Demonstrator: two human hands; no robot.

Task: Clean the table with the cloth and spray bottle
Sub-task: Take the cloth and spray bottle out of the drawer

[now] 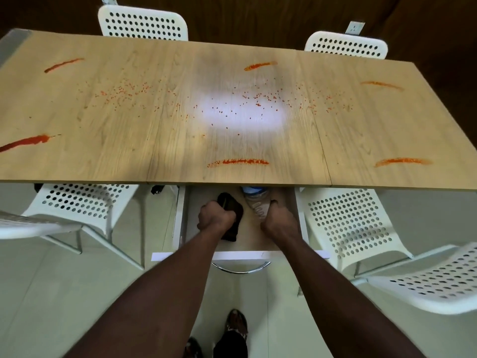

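Now fetching supplies | left hand [215, 215] clamped on cloth [232, 215] | right hand [280, 219] clamped on bottle [256, 202] in drawer [180, 218] | next: lift both to stained bench [154, 112]

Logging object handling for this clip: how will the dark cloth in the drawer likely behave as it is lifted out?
The dark cloth lies crumpled under the left hand, so it will probably droop limply. It looks thin, likely light. Bunched in the fingers, it seems unlikely to slip.

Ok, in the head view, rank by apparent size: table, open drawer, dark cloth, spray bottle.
1. Table, largest by far.
2. Drawer.
3. Cloth and bottle: look alike, both partly hidden by the left hand and right hand, so unranked.
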